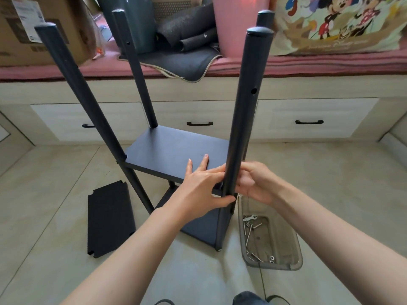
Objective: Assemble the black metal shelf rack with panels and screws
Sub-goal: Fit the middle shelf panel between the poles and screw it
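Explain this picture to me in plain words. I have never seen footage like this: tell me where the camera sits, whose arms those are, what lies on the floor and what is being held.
There is no machine here. The camera is worn on a person's head and looks forward and down, so the two bare arms are the wearer's own.

In front stands a half-built black shelf rack with four upright poles. The left hand rests flat-fingered on the upper panel, its thumb hooked round the near right pole. The right hand works at that pole from the other side; anything in it is hidden.

On the tiled floor lie a spare black panel and a clear plastic tub of screws, nuts and a small wrench. Behind is a drawer bench with pink cushions.
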The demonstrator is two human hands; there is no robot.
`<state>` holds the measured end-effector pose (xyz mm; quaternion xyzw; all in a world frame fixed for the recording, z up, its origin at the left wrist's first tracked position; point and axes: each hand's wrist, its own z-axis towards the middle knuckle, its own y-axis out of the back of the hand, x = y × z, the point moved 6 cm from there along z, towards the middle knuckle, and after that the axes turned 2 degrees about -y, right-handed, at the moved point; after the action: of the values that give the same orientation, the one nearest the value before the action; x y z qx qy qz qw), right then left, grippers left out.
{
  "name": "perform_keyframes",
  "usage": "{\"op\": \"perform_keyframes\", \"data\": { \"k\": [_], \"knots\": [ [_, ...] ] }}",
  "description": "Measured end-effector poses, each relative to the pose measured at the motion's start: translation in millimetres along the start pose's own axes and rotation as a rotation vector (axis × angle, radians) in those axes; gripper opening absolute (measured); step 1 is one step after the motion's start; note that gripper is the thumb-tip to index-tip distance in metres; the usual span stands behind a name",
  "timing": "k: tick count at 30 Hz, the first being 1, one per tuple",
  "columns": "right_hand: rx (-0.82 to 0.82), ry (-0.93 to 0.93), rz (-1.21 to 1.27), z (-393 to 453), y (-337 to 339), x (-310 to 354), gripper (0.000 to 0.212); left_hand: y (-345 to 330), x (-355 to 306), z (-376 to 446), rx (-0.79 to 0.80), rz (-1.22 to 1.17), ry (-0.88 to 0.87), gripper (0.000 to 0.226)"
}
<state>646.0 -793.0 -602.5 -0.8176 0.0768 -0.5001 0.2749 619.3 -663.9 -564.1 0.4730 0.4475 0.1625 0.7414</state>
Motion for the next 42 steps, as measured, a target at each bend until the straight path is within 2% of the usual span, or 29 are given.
{"op": "perform_keyframes", "data": {
  "k": [8,11,16,22,25,28,31,33,38,42],
  "knots": [
    [0.016,-0.06,0.132,-15,3,-7,0.038,7,4,-8,-0.031,-0.064,0.023,0.035],
    [-0.033,-0.064,0.002,-28,13,-2,0.034,8,6,-9,-0.01,-0.069,0.049,0.034],
    [-0.253,-0.127,-0.138,-51,61,-11,0.025,10,6,-8,0.001,-0.056,0.085,0.037],
    [-0.441,-0.265,-0.429,-63,131,-63,0.019,8,8,-6,0.031,-0.038,0.098,0.048],
    [-0.479,-0.347,-0.561,-54,158,-101,0.019,9,7,-4,0.048,-0.025,0.111,0.049],
    [-0.413,-0.412,-0.846,-38,169,-138,0.02,7,6,-4,0.062,-0.029,0.123,0.049],
    [-0.294,-0.378,-1.258,-20,166,-159,0.02,8,6,-5,0.054,-0.042,0.125,0.05],
    [-0.218,-0.338,-1.418,-12,164,-170,0.022,9,6,-6,0.05,-0.047,0.131,0.051],
    [-0.019,-0.308,-1.619,3,165,-183,0.024,10,0,-5,0.018,-0.056,0.132,0.054],
    [0.037,-0.267,-1.696,11,175,-187,0.023,9,-3,-5,-0.004,-0.067,0.146,0.055]
  ]
}}
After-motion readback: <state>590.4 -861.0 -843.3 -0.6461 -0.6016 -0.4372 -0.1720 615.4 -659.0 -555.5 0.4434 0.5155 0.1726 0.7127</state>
